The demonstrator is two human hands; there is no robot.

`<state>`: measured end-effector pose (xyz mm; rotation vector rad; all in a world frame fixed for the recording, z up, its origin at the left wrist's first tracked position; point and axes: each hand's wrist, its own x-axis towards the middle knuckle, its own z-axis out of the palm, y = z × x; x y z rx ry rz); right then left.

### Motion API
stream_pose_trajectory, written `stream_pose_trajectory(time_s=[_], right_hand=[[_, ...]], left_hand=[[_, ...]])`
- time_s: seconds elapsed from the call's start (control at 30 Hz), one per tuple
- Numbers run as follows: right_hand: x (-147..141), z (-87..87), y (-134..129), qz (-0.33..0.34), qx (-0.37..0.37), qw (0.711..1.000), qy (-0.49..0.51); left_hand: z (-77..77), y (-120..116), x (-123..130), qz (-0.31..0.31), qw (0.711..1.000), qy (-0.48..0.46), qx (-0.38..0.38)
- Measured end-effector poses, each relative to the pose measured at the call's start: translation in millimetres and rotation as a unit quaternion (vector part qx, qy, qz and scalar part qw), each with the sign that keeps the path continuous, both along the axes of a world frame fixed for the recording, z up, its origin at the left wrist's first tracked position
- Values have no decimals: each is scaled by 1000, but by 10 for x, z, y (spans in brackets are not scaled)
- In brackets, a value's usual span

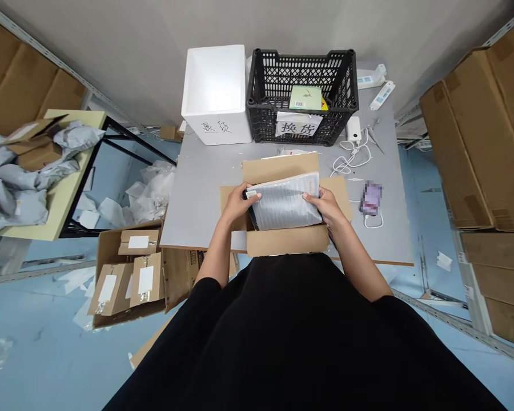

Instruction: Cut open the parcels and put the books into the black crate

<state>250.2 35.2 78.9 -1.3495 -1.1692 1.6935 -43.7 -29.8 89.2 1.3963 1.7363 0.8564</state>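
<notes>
Both hands grip a flat packet in clear plastic wrapping [286, 202], which has a greyish printed face and a dark left edge. My left hand [239, 202] is closed on its left end, thumb on top. At the right end, my right hand [328, 206] pinches it, thumb over the face and fingers underneath. The packet is directly over an open cardboard box [286, 242], whose flaps are spread on all sides. Its underside and the box's inside are hidden.
On the grey table [197, 200] stand a white foam box [223, 123] and a black crate [300, 97] at the back. To the right lie a phone [371, 198], a white cable [346, 162], scissors [374, 140] and power strips [382, 95]. A carton of smaller boxes [167, 274] is lower left.
</notes>
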Motion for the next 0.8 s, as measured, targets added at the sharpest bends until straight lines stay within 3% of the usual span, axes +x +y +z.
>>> stream_pose_trajectory(time_s=[0.1, 0.23, 0.33, 0.43, 0.53, 0.63, 0.8], right_hand=[[2, 166, 81, 22, 18, 1000, -3], [-20, 435, 197, 74, 30, 997, -10], [-88, 596, 259, 122, 29, 992, -13], [-196, 690, 271, 173, 27, 984, -9], [-305, 710, 250, 207, 33, 978, -4], [-374, 672, 250, 216, 72, 973, -25], [-325, 644, 244, 192, 201, 946, -167]], left_hand=[[168, 66, -79, -44, 999, 10, 18], [478, 125, -124, -164, 985, 27, -48], [718, 161, -25, -195, 979, 46, -39], [847, 197, 147, -213, 976, -25, -29], [808, 215, 284, -216, 964, -137, -72], [647, 190, 326, -192, 951, -214, -114], [333, 108, 268, -128, 934, -299, -145]])
